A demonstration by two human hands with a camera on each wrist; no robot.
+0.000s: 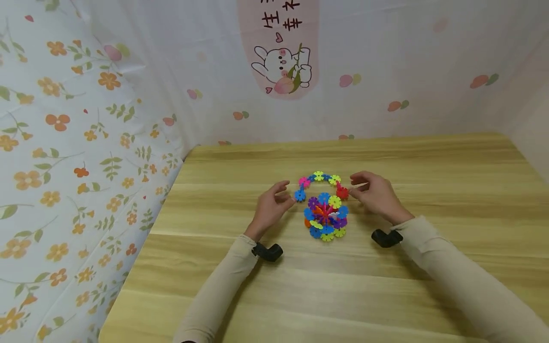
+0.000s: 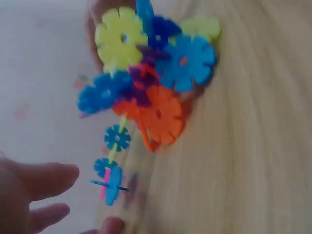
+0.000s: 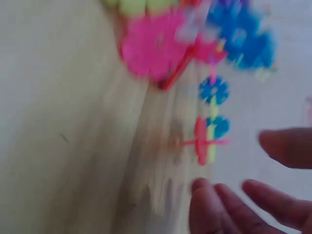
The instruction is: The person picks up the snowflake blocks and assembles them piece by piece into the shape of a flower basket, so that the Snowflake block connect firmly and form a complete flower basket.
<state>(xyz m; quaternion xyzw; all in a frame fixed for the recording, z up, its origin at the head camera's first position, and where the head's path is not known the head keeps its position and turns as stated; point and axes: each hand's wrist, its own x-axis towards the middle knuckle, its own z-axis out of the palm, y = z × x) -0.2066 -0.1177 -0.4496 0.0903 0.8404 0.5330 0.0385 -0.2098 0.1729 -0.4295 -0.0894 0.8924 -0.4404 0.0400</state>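
A ball-like cluster of colorful flower-shaped plastic discs point(image 1: 324, 220) sits on the table between the two hands. Just behind it curves a chain of linked flower discs point(image 1: 318, 176) in yellow, blue, pink and red, bowed away from the person. My left hand point(image 1: 271, 205) is beside the chain's blue left end, thumb and fingers apart around air. On the other side, my right hand point(image 1: 376, 194) is close by the red end disc point(image 1: 342, 192), its fingers loosely bent and spread. In the right wrist view a gap shows between the fingertips point(image 3: 202, 187) and the chain.
The wood-grain table point(image 1: 326, 295) has its far edge against a white printed curtain point(image 1: 364, 47). A flowered curtain point(image 1: 64, 166) hangs along the left side. Black wrist-worn devices point(image 1: 268, 252) sit at both cuffs.
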